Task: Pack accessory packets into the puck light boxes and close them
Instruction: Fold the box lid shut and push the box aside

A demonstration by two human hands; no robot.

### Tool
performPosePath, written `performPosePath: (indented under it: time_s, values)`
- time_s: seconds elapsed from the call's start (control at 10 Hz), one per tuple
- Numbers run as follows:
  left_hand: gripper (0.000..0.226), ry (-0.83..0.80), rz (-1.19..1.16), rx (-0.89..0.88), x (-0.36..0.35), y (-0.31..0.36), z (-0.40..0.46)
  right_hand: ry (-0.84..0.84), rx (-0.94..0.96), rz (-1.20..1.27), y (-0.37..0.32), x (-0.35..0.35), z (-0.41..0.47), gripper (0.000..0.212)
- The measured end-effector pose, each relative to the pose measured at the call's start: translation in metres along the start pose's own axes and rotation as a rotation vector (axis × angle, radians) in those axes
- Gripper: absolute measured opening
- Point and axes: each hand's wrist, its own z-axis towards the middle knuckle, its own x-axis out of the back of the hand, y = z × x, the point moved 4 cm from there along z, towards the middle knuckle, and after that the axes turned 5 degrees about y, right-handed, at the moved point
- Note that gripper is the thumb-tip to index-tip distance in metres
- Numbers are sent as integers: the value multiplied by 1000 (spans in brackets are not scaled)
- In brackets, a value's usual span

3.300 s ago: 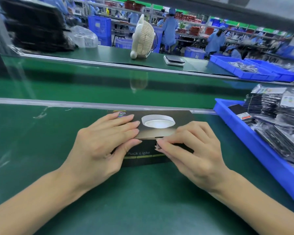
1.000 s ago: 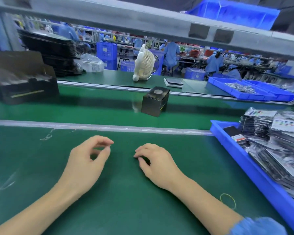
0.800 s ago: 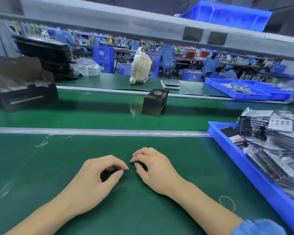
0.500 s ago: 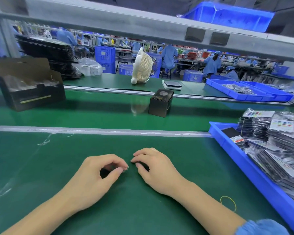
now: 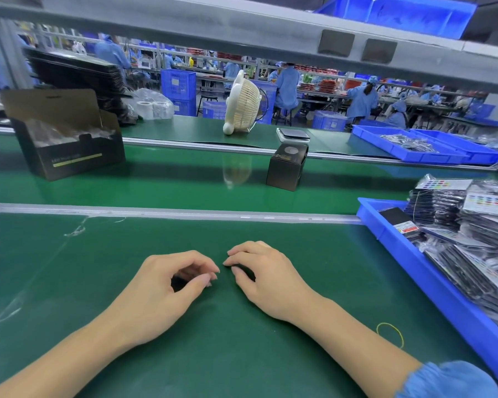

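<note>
Both hands, left hand [image 5: 167, 285] and right hand [image 5: 266, 275], rest empty with fingers loosely curled; next, reach the open puck light box [image 5: 66, 145] upper left, pulling it squarely close.

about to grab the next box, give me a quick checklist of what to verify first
1. Both hands free: ok. Left hand and right hand rest loosely curled on the green mat, holding nothing.
2. Open puck light box on the belt: ok, flap up, far left.
3. Inside of that box: cannot tell.
4. Accessory packets stocked: ok, piled in the blue tray.
5. Closed box out of the way: ok, on the belt.
</note>
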Motion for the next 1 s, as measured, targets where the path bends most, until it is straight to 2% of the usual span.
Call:
performPosePath:
  time_s: [1.0]
  values:
    - [28, -17, -60, 10, 1, 0, 0, -9, 4, -5, -2, 1, 0, 25]
